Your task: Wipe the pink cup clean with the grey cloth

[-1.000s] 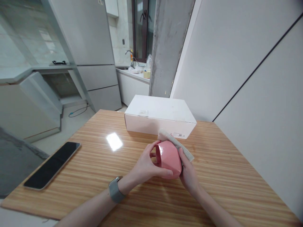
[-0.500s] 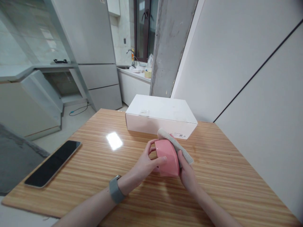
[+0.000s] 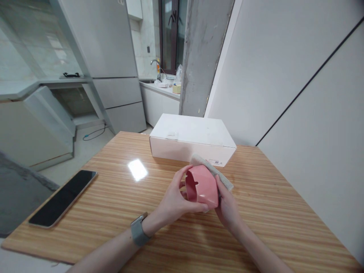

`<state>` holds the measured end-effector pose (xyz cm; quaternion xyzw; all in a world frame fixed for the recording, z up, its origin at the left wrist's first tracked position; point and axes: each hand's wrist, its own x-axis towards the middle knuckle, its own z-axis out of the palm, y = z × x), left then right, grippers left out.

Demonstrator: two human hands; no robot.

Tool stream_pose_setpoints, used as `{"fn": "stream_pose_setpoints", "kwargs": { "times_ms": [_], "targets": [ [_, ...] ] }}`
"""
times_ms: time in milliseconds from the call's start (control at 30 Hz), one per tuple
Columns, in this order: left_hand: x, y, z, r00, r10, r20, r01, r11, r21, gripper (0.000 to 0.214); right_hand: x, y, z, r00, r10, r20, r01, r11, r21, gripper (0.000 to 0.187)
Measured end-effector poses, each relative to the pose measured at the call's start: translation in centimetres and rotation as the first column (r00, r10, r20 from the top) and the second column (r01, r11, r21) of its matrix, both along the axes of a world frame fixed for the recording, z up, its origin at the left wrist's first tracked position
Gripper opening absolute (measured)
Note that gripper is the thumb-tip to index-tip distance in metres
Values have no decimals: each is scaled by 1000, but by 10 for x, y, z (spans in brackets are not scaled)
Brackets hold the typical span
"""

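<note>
A glossy pink hollow container (image 3: 206,185) with faceted sides and a notch in its rim is tilted on its side above the table, its opening facing left. My left hand (image 3: 178,195) wears a grey-banded watch and grips the rim side, thumb along the lower outside and fingers behind. Against the container's far right side lies a folded light grey cloth (image 3: 224,180). My right hand (image 3: 227,208) presses that cloth to the container, thumb on top; its other fingers are mostly hidden behind.
Behind my hands a white cardboard box (image 3: 193,131) stands on the wood-grain table (image 3: 127,204). A dark-screened phone (image 3: 64,197) lies near the left edge. Beyond are a refrigerator (image 3: 113,91), a sink counter and a grey pillar (image 3: 203,57); a white wall rises at right.
The pink container has been turned in my hands, so its notched opening now shows at the left. My left thumb has moved lower along its side. The cloth stays against it.
</note>
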<state>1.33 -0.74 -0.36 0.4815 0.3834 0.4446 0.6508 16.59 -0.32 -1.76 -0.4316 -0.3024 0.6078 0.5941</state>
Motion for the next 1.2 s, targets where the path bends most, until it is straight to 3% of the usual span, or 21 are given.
{"fn": "stream_pose_setpoints", "kwargs": {
  "times_ms": [167, 367, 600, 800, 1000, 1200],
  "targets": [
    [-1, -2, 1, 996, 20, -83, -13, 997, 79, 107, -1, -5, 1, 1000, 3, -21, -2, 1000, 20, 50],
    [0, 0, -7, 999, 34, -9, -33, 990, 136, 102, -3, -10, -3, 1000, 14, -14, -13, 994, 109, 47],
    [0, 7, -20, 991, 12, 130, -7, 999, -44, 90, 4, -15, -18, 988, 76, 131, -112, 951, 287, 49],
    [2, 7, -24, 977, 57, 205, -61, 998, 17, 77, 0, -12, -18, 994, 70, 88, -86, 978, 192, 49],
    [3, 0, -16, 982, -102, 159, 101, 995, 15, 115, -1, 0, -3, 999, 2, -48, 2, 996, 89, 48],
    [3, -1, -10, 999, -41, 6, 40, 998, 37, 109, -1, 2, 2, 995, -27, -98, 29, 999, 24, 44]
  ]
}}
